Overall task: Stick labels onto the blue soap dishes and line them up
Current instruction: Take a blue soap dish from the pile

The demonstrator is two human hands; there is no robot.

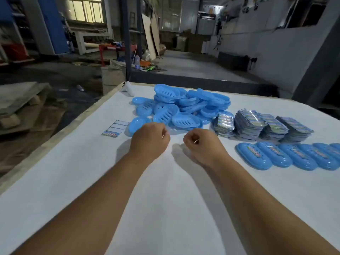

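Before glossy slotted oval soap dishes [185, 105], left hand [150, 139] and right hand [201, 144] have a closed, empty-looking grip.

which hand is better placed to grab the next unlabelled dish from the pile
Left, probably. The left hand sits right beside a loose dish at the pile's near edge; the right hand is farther off.

A workshop or small factory: bare concrete floor [193, 61], boards [150, 35] leaning far off, wooden pallet [20, 100] at left, tools on the right wall [276, 45].
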